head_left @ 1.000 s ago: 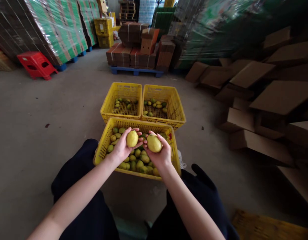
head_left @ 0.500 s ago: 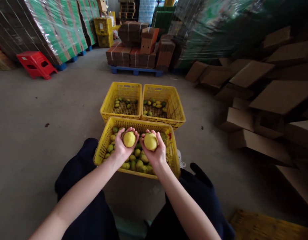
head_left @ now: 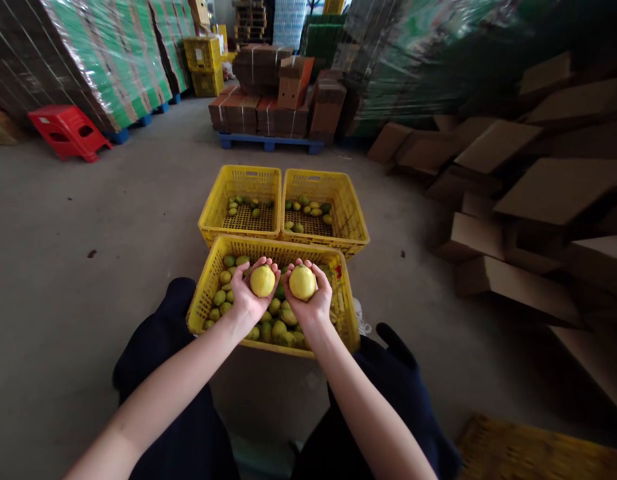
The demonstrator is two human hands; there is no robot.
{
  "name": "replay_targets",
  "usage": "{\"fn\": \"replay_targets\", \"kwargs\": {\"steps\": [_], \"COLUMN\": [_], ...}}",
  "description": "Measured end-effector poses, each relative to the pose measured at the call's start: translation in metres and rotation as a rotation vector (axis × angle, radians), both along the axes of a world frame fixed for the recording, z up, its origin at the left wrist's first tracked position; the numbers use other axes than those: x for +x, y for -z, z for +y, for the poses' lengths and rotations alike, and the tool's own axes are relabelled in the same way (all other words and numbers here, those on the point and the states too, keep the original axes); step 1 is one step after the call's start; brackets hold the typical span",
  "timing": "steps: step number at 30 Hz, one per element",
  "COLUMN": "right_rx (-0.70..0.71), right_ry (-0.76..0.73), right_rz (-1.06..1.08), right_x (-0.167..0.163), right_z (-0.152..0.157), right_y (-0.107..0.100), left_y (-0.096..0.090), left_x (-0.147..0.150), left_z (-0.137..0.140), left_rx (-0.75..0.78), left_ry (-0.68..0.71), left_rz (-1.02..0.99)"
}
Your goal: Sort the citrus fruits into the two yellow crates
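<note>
Cupped palm up, my left hand (head_left: 249,303) holds a yellow lemon (head_left: 263,281). My right hand (head_left: 315,308) cradles another yellow lemon (head_left: 302,283), its fingers curled behind the fruit. Both hands are side by side over the near yellow crate (head_left: 349,300), a little apart from each other. Inside that crate lie several green and yellow-green lemons (head_left: 278,329), partly hidden under my hands and forearms.
Behind it stand a left yellow crate (head_left: 214,200) and a right yellow crate (head_left: 355,207), each with several lemons. A red stool (head_left: 71,132) is at the left. Flattened cartons sit on a blue pallet (head_left: 271,144); open cardboard boxes (head_left: 493,240) are piled at the right.
Both lemons have turned slightly in my palms. My left hand has shifted a little to the right, closer to my right hand. The camera view has moved slightly.
</note>
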State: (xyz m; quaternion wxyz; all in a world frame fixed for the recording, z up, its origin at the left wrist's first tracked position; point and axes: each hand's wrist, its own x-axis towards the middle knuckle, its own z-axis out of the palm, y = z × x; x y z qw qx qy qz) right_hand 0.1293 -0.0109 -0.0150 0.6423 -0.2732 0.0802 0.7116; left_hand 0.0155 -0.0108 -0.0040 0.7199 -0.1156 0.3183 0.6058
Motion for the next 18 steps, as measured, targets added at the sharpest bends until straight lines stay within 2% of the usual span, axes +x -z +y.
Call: {"fn": "replay_targets", "kwargs": {"steps": [7,11,14,16,18], "right_rx": [-0.003,-0.021,0.017,0.047,0.047], "right_ry": [-0.023,-0.001,0.021,0.036,0.051], "right_rz": [-0.001,0.011,-0.014,-0.050,-0.087], "right_x": [-0.004,0.003,0.014,0.024,0.035], "right_z": [0.003,0.003,0.003,0.002,0.000], "right_y": [0.004,-0.003,-0.012,-0.016,-0.014], "left_y": [0.002,-0.014,-0.019,-0.011,0.006], "left_x": [-0.001,-0.024,-0.042,-0.045,-0.041], "left_z": [0.001,0.015,0.024,0.024,0.018], "left_rx": [-0.011,0.036,0.116,0.134,0.105], "left_ry": [0.022,-0.015,-0.080,-0.040,0.102], "left_rz": [0.015,0.011,0.101,0.170,0.216]}}
